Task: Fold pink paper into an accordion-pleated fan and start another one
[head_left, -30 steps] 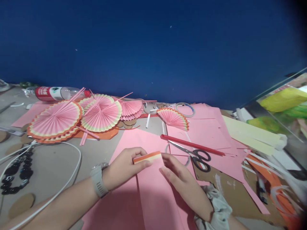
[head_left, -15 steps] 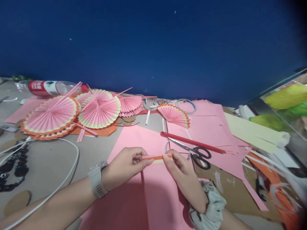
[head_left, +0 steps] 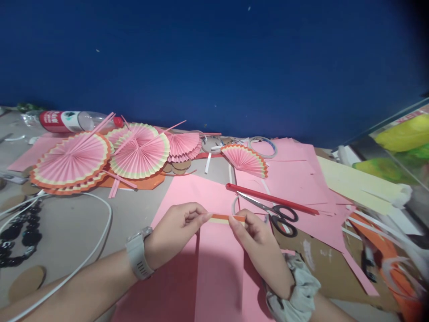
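Note:
A pink paper sheet [head_left: 219,264] with an orange and pale yellow far edge lies in front of me. My left hand [head_left: 179,230] pinches the left end of that edge between thumb and fingers. At its right end, my right hand [head_left: 253,235] grips the same edge, thumb on top. The orange strip runs narrow and level between both hands. Just right of my right hand lie black-handled scissors [head_left: 268,208], their blades pointing left, beside a red stick [head_left: 271,198].
Round pleated fans [head_left: 70,158] and a plastic bottle [head_left: 67,121] lie at the left. A half fan [head_left: 244,159] and a tape roll [head_left: 263,147] are behind the scissors. A white cable [head_left: 109,219] crosses my left forearm. Cardboard [head_left: 315,264] lies right.
The pink band above the orange strip between my hands no longer shows, and the strip looks narrower. My left fingers have shifted slightly. The whole view has moved a little.

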Demonstrator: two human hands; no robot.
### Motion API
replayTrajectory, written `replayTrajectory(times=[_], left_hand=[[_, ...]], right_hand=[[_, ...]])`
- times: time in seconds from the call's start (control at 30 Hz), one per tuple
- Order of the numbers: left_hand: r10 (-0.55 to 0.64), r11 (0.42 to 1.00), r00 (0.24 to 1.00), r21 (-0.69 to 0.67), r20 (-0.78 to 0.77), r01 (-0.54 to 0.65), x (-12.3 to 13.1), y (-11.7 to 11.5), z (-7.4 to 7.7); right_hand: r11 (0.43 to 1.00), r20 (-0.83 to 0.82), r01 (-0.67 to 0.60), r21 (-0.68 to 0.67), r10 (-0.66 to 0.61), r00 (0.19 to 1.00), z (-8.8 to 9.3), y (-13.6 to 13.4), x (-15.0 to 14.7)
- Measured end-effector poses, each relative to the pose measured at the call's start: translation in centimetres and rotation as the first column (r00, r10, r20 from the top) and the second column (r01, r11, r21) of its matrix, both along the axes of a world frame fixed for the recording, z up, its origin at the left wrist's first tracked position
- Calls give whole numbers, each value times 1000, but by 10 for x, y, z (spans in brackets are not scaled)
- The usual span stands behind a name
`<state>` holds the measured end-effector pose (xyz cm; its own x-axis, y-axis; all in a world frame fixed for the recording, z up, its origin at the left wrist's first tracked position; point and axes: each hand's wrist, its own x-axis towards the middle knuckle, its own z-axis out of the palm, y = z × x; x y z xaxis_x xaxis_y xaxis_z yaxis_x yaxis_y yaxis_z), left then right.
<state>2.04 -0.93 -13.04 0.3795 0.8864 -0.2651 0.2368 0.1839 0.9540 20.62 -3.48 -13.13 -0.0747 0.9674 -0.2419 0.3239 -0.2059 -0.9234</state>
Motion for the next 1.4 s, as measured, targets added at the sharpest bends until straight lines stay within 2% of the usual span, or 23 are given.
replayTrajectory(times=[0.13, 0.33, 0.53, 0.7, 0.9, 1.07, 1.4], left_hand=[[18, 1000, 1000, 4, -9, -18, -2, 1, -1], [26, 995, 994, 94, -110, -15, -3, 1, 0], [-35, 999, 999, 7, -10, 35, -2, 0, 3], [-31, 998, 999, -45, 10, 32, 0, 0, 3], [-69, 997, 997, -48, -32, 68, 0, -1, 2], [-61, 997, 998, -54, -22, 60, -1, 2, -2], [-49, 999, 997, -25, -52, 47, -1, 2, -2]], right_hand=[[1000, 20, 6, 2, -6, 1000, 0, -1, 1], [999, 40, -33, 9, 33, 999, -1, -1, 3], [999, 31, -31, 22, 30, 999, -4, -1, 4], [1000, 10, -27, 5, 27, 1000, -4, -2, 5], [999, 31, -13, 34, 12, 999, -5, -2, 4], [1000, 39, -3, 10, 3, 999, -5, -2, 4], [999, 82, 12, 51, -16, 997, -2, -2, 3]])
